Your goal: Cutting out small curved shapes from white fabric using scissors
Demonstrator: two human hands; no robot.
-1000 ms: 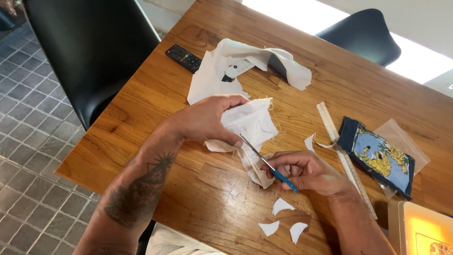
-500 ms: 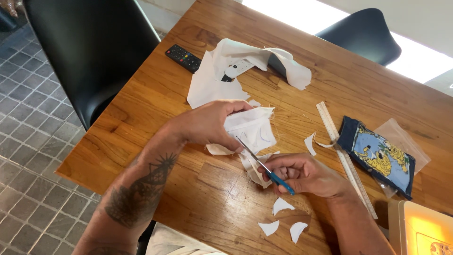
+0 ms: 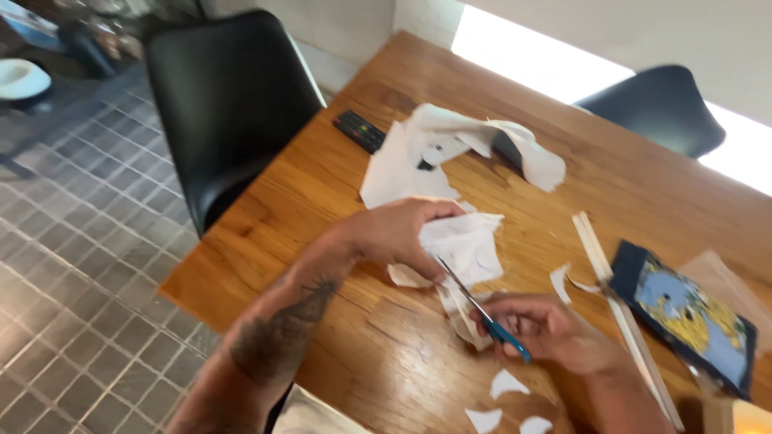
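White cut-outs [image 3: 507, 384] lie nearest on the wooden table [image 3: 322, 209]. Just beyond, the right hand [image 3: 555, 329] is closed around blue-handled scissors [image 3: 482, 309], blades slightly apart and angled up into the paper [image 3: 466, 249]. The left hand [image 3: 398, 233] pinches that paper from above, fingers curled. To the right lie a ruler [image 3: 599, 257] and a patterned book [image 3: 683, 313]. Farther off sit more paper scraps [image 3: 402, 165], a remote [image 3: 359, 130] and two black chairs [image 3: 229, 104].

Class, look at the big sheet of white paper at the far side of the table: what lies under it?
A black remote control pokes out from under the big white paper; its far end is covered. A dark object shows beneath too, mostly hidden.
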